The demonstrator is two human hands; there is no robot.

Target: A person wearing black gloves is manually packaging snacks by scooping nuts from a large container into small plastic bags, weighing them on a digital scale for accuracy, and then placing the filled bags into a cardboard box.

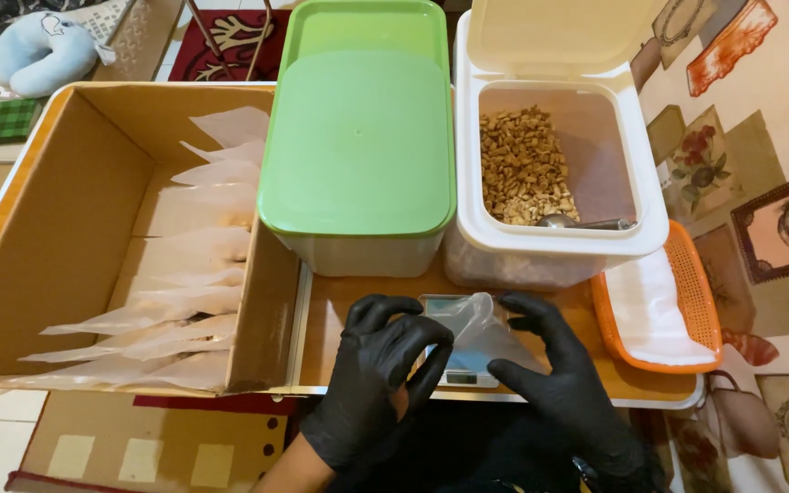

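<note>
Spreading an empty clear plastic bag (478,321) over the small scale (454,351), both gloved hands, left hand (378,374) and right hand (566,379), are pinching it, kibble bin (559,239) just beyond them, unscooped.

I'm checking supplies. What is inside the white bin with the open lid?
The white bin holds brown pellets heaped toward its left side, with a metal scoop lying at the front. Its inner right side is bare. What lies beneath the pellets cannot be seen.
</note>
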